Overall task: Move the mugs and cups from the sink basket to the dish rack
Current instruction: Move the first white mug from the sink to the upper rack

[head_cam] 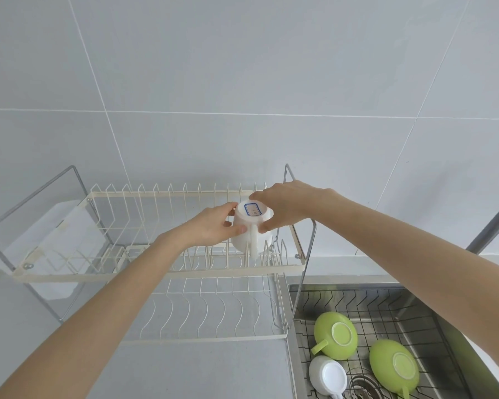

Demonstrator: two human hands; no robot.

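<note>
A white mug [249, 230] stands upside down on the right end of the cream dish rack's upper tier [185, 274], handle toward me, a blue-edged label on its base. My left hand [213, 227] grips its left side and handle. My right hand [288, 204] holds its right side and base. In the sink basket [386, 309] at the lower right lie two green cups, one at the left [335, 335] and one at the right [393, 365], both upside down, and a white mug [327, 375] on its side.
The rack has a lower wire tier [213, 309] above the grey counter. A translucent plastic tray [55, 240] sits at the rack's left end. A grey faucet pipe [493, 223] rises at the right. The tiled wall stands close behind.
</note>
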